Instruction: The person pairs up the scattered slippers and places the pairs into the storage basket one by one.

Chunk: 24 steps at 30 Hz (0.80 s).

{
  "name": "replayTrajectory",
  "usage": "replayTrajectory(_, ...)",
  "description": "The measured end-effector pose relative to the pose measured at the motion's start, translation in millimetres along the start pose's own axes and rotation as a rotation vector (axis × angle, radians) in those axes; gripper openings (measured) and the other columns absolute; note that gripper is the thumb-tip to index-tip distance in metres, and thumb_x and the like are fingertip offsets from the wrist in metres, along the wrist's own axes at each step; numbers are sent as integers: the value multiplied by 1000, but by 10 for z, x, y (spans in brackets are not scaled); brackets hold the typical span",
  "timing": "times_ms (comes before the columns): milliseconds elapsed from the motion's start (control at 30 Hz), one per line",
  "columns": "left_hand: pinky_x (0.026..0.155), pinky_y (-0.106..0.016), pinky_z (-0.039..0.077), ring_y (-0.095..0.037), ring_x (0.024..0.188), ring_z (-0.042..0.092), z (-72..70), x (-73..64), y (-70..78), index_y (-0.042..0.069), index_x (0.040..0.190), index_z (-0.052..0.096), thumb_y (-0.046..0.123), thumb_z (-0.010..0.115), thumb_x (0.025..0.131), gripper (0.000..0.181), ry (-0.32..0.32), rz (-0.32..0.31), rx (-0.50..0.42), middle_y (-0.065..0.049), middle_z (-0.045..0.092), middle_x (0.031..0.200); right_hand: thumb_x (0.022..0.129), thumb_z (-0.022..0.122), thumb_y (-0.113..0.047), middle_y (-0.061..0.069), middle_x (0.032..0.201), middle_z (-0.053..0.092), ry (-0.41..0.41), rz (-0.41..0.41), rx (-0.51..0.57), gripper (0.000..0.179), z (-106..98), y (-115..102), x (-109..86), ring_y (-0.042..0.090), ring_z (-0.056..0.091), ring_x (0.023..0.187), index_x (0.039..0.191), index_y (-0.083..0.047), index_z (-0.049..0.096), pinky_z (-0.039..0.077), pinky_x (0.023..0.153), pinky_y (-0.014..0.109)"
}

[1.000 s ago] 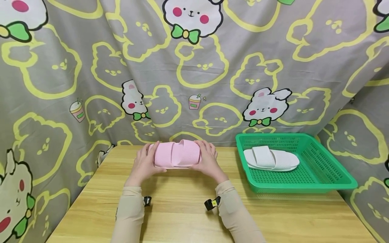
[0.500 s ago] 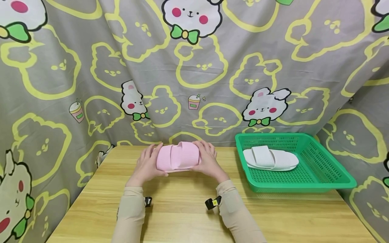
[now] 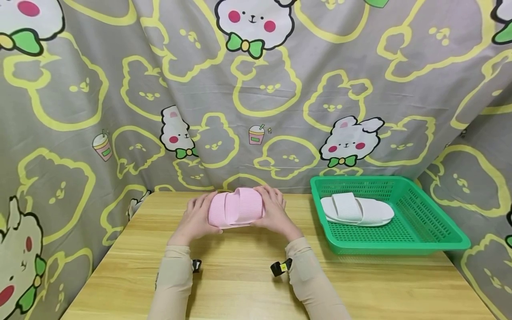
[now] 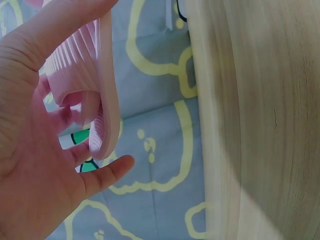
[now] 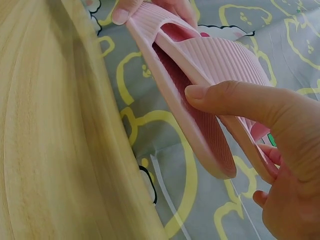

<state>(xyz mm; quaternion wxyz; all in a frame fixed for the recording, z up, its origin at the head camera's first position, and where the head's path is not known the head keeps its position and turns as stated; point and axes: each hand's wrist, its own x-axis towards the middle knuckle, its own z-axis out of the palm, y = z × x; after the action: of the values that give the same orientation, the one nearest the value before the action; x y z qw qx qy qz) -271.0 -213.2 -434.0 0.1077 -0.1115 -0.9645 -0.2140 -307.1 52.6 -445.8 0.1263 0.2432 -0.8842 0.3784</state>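
A pair of pink ribbed slippers [image 3: 249, 205] is held up over the far middle of the table, one fitted into the other. My left hand [image 3: 196, 220] grips their left end in the head view. At the right end my right hand [image 3: 277, 213] holds them, its thumb across the edge by one strap in the right wrist view. There two pink soles [image 5: 180, 115] lie at a slight angle with a gap between them. The left wrist view shows a pink slipper [image 4: 106, 75] between the left thumb and fingers. Fingers behind the slippers are partly hidden.
A green plastic basket [image 3: 444, 244] stands on the right of the wooden table [image 3: 236, 284]. White slippers [image 3: 374, 210] lie against its left side. A grey patterned curtain [image 3: 248, 102] hangs behind the table. Black wrist cameras [image 3: 281, 267] sit inside the forearms.
My left hand has moved slightly right and its end of the pink slippers has dipped, so the slippers overlap more closely. The right hand has hardly moved.
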Motion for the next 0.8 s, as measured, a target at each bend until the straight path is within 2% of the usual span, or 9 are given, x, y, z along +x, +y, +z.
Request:
replayTrajectory(167, 103, -63, 36, -43, 132, 29, -1, 0, 5, 25, 150, 31, 36, 96, 52, 118, 10, 8, 1, -11, 38, 150, 50, 95, -24, 12, 150, 34, -8, 11, -9, 108, -11, -6, -5, 39, 19, 138, 142, -27, 39, 21, 105, 58)
replayTrajectory(800, 101, -60, 39, -43, 128, 33, -2, 15, 27, 23, 147, 34, 41, 95, 51, 116, 73, 59, 41, -13, 42, 145, 52, 96, -21, 15, 153, 29, -29, 34, -20, 115, -57, -11, -13, 38, 16, 139, 147, -29, 32, 21, 103, 57)
